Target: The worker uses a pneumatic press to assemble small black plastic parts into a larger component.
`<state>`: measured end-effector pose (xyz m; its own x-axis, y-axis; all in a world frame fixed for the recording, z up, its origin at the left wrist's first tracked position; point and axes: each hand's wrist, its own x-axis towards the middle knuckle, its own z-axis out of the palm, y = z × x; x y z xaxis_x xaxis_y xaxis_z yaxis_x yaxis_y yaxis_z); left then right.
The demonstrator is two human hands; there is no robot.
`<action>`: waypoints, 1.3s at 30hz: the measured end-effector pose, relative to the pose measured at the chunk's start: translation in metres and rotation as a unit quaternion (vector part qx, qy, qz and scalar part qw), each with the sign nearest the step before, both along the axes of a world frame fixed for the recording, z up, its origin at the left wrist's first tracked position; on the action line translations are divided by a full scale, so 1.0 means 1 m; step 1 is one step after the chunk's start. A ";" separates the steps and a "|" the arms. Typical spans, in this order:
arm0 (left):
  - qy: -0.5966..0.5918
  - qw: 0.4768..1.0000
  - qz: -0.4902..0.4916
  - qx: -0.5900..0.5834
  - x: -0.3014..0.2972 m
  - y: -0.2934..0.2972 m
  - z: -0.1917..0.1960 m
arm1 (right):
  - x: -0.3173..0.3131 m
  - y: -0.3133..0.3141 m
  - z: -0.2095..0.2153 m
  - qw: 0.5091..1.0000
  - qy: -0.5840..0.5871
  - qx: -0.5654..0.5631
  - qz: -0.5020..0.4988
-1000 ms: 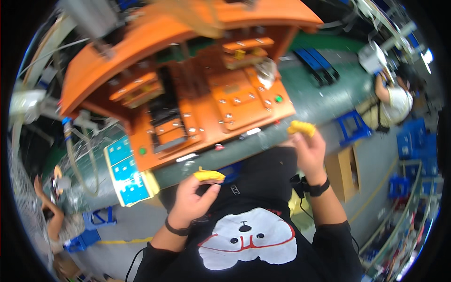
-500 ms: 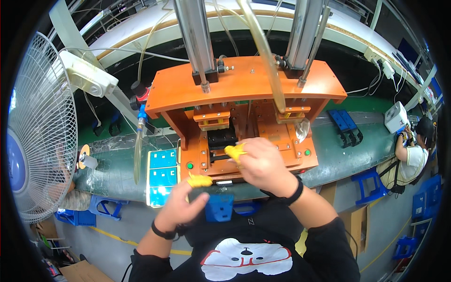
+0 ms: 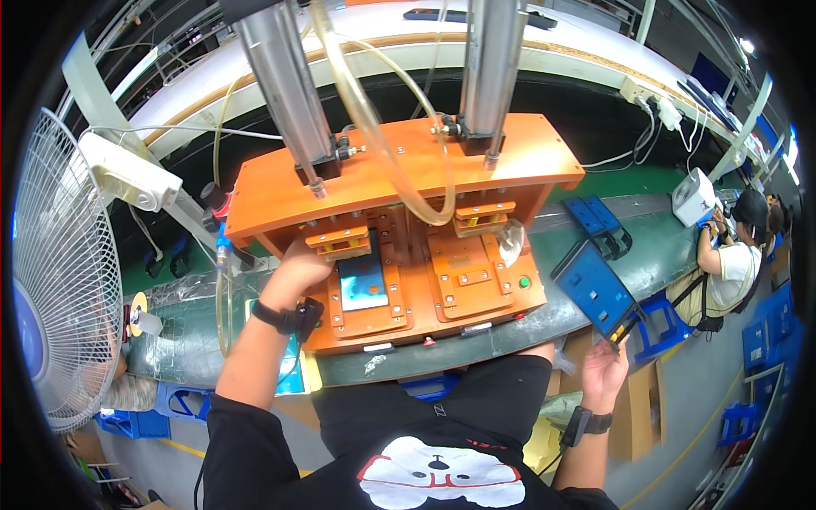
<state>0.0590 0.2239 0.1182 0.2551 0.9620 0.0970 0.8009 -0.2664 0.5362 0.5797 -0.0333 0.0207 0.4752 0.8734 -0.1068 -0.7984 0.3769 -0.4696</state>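
Observation:
My left hand [image 3: 304, 267] reaches into the left side of the orange press [image 3: 395, 166]; its fingers are hidden behind the left clamp block [image 3: 340, 236]. Beside it, a shiny blue rectangular panel [image 3: 362, 282] lies in the left fixture. Out to the right, off the bench's front edge, my right hand [image 3: 604, 371] grips the lower corner of a tilted blue panel [image 3: 593, 287] with a black edge. Yellow covers show at the fingertips of this hand. The right fixture [image 3: 472, 274] holds no panel.
Two metal cylinders [image 3: 285, 81] and clear hoses rise above the press. A fan [image 3: 68, 280] stands at the left. More blue panels with black handles [image 3: 595, 219] lie on the green bench [image 3: 187, 316]. A co-worker [image 3: 738, 255] sits at the far right, beyond a blue stool [image 3: 663, 331].
My left hand has moved up into the press, and my right hand has swung right, now holding a panel. A blue panel now shows in the left fixture where a black part was. The view has shifted.

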 end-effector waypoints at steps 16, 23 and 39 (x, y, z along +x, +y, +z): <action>0.077 0.993 -0.011 0.092 -0.013 0.047 -0.067 | 0.080 0.255 -0.111 0.975 -0.073 -0.187 -0.089; -0.359 0.932 -0.027 -0.038 -0.120 0.086 -0.183 | 0.004 0.340 -0.074 0.861 -0.396 -0.286 0.143; -0.075 0.996 -0.034 0.022 0.008 -0.051 0.009 | 0.030 0.301 -0.079 0.835 -0.479 -0.261 0.074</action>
<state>0.0670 0.1734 0.1277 0.2988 0.9372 0.1800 0.6915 -0.3426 0.6359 0.6102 0.2678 -0.0581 0.4514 0.8836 -0.1246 0.0188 -0.1491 -0.9886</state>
